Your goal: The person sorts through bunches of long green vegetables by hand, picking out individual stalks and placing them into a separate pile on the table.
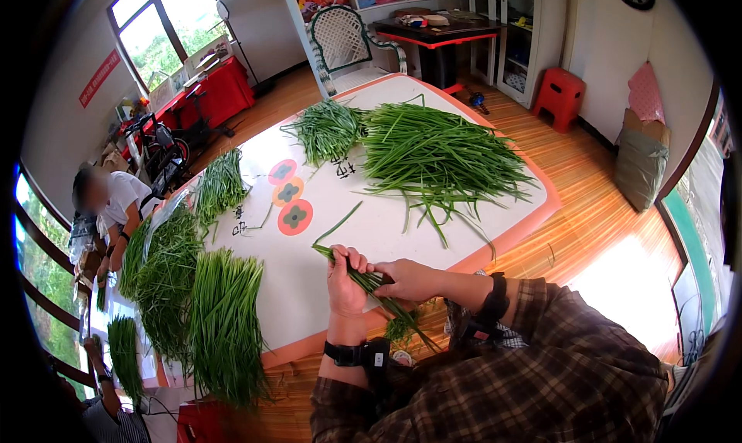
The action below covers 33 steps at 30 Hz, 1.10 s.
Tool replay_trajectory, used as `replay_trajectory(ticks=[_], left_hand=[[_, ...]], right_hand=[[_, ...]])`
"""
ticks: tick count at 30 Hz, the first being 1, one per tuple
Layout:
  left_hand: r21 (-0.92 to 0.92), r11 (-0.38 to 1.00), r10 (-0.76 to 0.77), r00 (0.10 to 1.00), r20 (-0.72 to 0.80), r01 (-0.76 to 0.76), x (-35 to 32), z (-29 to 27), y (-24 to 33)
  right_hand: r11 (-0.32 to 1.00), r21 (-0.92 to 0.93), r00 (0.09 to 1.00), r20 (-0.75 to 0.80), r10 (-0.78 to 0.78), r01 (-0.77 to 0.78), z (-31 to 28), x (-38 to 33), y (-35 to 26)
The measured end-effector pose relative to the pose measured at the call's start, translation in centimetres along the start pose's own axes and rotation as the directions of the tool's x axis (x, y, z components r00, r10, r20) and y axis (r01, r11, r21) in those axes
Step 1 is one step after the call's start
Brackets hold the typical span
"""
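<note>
A small bunch of garlic chives (pixel 365 279) slants across the near edge of the table, one long leaf pointing up and away. My left hand (pixel 346 287) is closed around the upper part of it. Beside it, my right hand (pixel 408 279) has its fingers pinched on the same stalks, a little lower. The lower ends hang past the table edge, over a clump of green scraps (pixel 400 327). Beyond my hands a large loose heap of chives (pixel 440 149) lies on the white table (pixel 309 304). A neatly lined-up pile (pixel 226 319) rests left of my hands.
More chive piles lie at the table's far side (pixel 328 130) and left side (pixel 220 184). Two people work at the left, one in a white shirt (pixel 127 196). A white lattice chair (pixel 340 41) stands behind the table, a red stool (pixel 559 98) at the right.
</note>
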State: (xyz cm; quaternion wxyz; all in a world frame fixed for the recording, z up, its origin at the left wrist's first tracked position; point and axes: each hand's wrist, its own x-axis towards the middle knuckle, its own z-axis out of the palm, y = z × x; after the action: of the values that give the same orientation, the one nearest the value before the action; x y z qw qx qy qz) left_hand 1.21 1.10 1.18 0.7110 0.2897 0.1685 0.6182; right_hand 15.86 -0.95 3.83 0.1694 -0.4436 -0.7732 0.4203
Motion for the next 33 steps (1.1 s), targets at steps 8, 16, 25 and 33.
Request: replay_trajectory(ticks=[8,16,25,33], left_hand=[[-0.095,0.979,-0.182,0.983,-0.029,0.178,0.5,-1.9,0.5],[0.056,0.942,-0.334,0.936,0.109,0.330,0.2,-1.1,0.5],[0.047,0.988,-0.143,0.989,-0.025,0.144,0.3,-1.1,0.2],[0.204,0.977,-0.033,0.984,-0.173,0.068,0.5,-0.7,-0.4]], right_hand=[[0.993,0.114,0.923,-0.378,0.073,-0.032,-8.3,-0.4,5.5],[0.485,-0.847,0.895,-0.370,-0.248,-0.216,-12.2,4.9,7.1],[0.689,-0.723,0.744,-0.481,-0.463,-0.039,-9.8,3.4,4.9],[0.776,-0.588,0.688,-0.465,-0.557,0.230,-3.5,0.9,1.9]])
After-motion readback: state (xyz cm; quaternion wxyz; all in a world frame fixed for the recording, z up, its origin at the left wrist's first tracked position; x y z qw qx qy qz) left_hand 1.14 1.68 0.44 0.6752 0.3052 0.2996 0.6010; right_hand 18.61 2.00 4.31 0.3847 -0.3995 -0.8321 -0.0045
